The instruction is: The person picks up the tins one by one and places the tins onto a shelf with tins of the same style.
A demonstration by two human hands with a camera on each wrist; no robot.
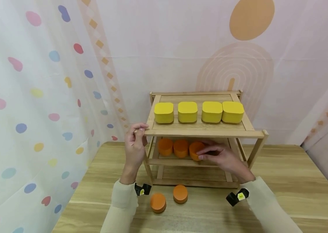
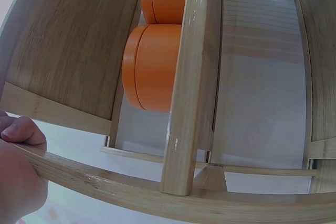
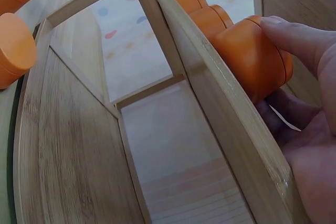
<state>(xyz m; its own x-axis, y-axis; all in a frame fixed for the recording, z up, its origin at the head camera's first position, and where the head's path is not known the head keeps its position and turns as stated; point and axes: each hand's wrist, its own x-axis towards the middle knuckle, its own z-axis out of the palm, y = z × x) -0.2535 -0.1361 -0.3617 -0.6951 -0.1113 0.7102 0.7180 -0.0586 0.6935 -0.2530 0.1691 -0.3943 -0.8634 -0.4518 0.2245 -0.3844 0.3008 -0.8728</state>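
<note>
Shelf rack: pale wood, striped grain, smooth with a slight sheen along the rails. Table: wood-look top, streaked grain, matt. Orange tins: smooth, satin finish, a fine seam seen between lid and body; one is held by the right hand. Yellow boxes: smooth, matt, rounded corners. Curtain: thin, soft cloth or film, printed with coloured spots, faintly translucent. Sleeves: cream knitted cloth, matt. Left hand is set on the rack's wooden rail
</note>
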